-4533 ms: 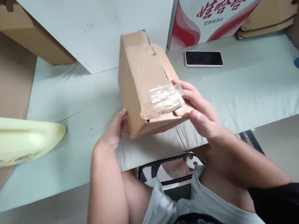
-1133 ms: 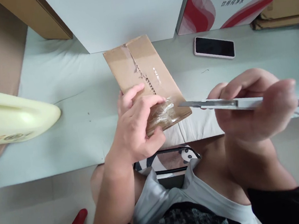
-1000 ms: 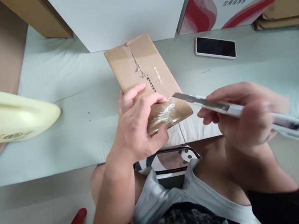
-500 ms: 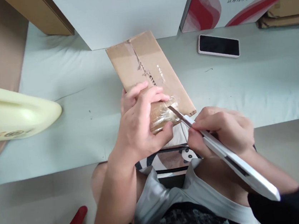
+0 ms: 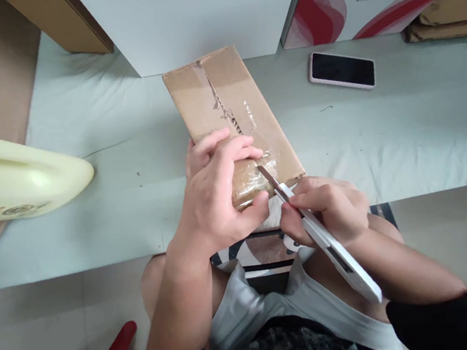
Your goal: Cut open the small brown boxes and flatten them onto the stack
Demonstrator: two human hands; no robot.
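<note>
Carton (image 5: 245, 89) on a cloth-covered bench (image 5: 129, 114), its top face crossed by a ragged seam and bearing clear tape (image 5: 245, 184) at the near end. The left hand (image 5: 218, 188) lies across this end, its grip spread wide, fingers over the top and thumb by the near edge. The right hand (image 5: 332, 203) has its grip closed round a white cutter (image 5: 322, 233), whose bare blade (image 5: 269, 177) slants across the tape; whether the tip has pierced it cannot be told.

Principal hazard: the tip lies just beside the left fingertips, with the thumb near, so a sudden give in the tape or a twist of the cutter could bring the edge to the skin. Sideways levering might snap the blade. Since the left hand presses rather than encloses, the carton could swivel on the cloth.

Surroundings: a white box (image 5: 195, 22) stands behind the carton, limiting movement away from the body. Farther right are a red-and-white box (image 5: 350, 13), folded cardboard (image 5: 451, 11) and a phone (image 5: 342, 70), well apart from the blade. At left lies a yellow bottle (image 5: 26, 173). The right thigh, below the right hand, would obstruct a stroke drawn toward the body.
</note>
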